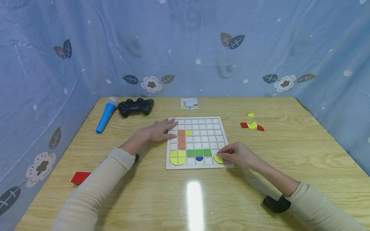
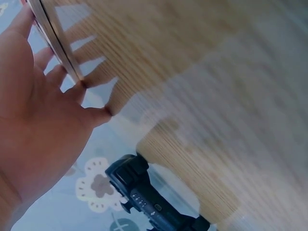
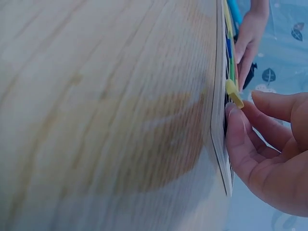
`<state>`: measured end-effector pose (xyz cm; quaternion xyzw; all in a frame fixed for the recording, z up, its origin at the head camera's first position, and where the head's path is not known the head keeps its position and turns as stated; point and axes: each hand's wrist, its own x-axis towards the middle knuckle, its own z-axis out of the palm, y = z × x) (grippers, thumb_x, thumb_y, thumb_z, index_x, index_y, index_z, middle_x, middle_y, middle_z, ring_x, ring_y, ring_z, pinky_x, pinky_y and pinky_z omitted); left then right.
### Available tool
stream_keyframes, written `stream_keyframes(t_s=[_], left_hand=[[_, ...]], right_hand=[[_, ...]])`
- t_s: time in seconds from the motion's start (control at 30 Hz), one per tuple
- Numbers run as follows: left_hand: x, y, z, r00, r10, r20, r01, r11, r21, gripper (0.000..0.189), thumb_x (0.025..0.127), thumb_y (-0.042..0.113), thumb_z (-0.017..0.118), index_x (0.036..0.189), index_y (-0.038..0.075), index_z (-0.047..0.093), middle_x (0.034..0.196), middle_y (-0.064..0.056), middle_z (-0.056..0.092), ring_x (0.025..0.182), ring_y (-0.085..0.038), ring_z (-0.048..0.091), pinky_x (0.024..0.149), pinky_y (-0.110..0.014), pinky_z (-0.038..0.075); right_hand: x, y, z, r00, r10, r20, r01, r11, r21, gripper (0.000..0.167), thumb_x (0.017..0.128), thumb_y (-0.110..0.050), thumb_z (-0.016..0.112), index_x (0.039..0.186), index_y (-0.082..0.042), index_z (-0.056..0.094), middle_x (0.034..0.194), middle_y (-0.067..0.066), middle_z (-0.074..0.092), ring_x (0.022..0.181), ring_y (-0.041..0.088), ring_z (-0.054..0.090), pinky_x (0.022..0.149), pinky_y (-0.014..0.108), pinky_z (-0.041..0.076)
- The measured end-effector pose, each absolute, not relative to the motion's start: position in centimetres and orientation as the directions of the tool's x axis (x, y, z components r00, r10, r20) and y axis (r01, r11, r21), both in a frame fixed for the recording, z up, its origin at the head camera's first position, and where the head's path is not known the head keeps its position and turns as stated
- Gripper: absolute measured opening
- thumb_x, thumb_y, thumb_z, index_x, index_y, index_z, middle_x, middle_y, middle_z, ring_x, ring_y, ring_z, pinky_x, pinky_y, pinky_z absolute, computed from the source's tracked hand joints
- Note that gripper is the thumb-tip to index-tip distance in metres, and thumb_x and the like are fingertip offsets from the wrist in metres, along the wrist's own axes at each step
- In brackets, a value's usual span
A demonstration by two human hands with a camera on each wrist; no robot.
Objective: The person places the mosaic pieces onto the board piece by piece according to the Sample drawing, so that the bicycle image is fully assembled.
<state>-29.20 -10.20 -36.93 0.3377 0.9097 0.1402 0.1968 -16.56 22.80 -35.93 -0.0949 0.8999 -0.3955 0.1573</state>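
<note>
A white square grid board (image 1: 202, 165) lies on the table. My left hand (image 1: 160, 130) rests on its left edge with fingers spread; the left wrist view shows the same hand (image 2: 48, 106) against the board's side. At the board's near right corner my right hand (image 1: 239, 155) pinches a yellow quarter-circle tile (image 1: 218, 159). In the right wrist view that yellow tile (image 3: 234, 93) is tilted at the fingertips. On the grid lie orange squares (image 1: 181, 139), green squares (image 1: 198, 152), a blue half-circle (image 1: 199, 158), a yellow circle of quarter tiles (image 1: 177, 158) and a single yellow quarter tile (image 1: 188, 132).
Loose yellow and red tiles (image 1: 252, 125) lie right of the board. A small pattern card (image 1: 189, 103) lies behind it. At the back left are a blue toy microphone (image 1: 106, 115) and a black game controller (image 1: 136, 106). A red block (image 1: 80, 178) sits beside the left sleeve.
</note>
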Motion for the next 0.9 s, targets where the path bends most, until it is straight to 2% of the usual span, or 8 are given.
stream_keyframes(t_s=[0.33, 0.5, 0.9], left_hand=[[-29.08, -10.2, -36.78, -0.694, 0.672, -0.259, 0.564, 0.73, 0.385, 0.069, 0.1, 0.044, 0.044, 0.154, 0.013, 0.014, 0.159, -0.011, 0.005, 0.143, -0.034, 0.001, 0.109, -0.061, 0.0], [-29.16, -10.27, -36.92, -0.691, 0.674, -0.261, 0.567, 0.729, 0.384, 0.07, 0.1, 0.044, 0.044, 0.154, 0.012, 0.014, 0.158, -0.011, 0.005, 0.143, -0.034, 0.001, 0.109, -0.061, 0.0], [-29.14, -10.23, -36.92, -0.69, 0.675, -0.26, 0.566, 0.728, 0.387, 0.071, 0.1, 0.045, 0.044, 0.154, 0.012, 0.013, 0.158, -0.012, 0.005, 0.143, -0.033, 0.001, 0.109, -0.061, 0.001]], right_hand=[[-16.46, 22.61, -35.89, -0.934, -0.314, -0.169, -0.105, 0.695, -0.711, 0.018, 0.091, -0.016, 0.067, 0.101, -0.002, 0.073, 0.075, 0.0, 0.063, 0.063, 0.014, 0.052, 0.047, 0.022, 0.034], [-16.42, 22.5, -35.81, -0.932, -0.331, -0.144, -0.14, 0.7, -0.7, 0.016, 0.091, -0.015, 0.067, 0.1, -0.004, 0.073, 0.079, -0.001, 0.064, 0.065, 0.013, 0.053, 0.05, 0.022, 0.038], [-16.54, 22.68, -36.0, -0.929, -0.33, -0.165, -0.108, 0.672, -0.732, 0.014, 0.091, -0.013, 0.066, 0.101, -0.004, 0.071, 0.084, 0.0, 0.065, 0.069, 0.015, 0.057, 0.052, 0.022, 0.043]])
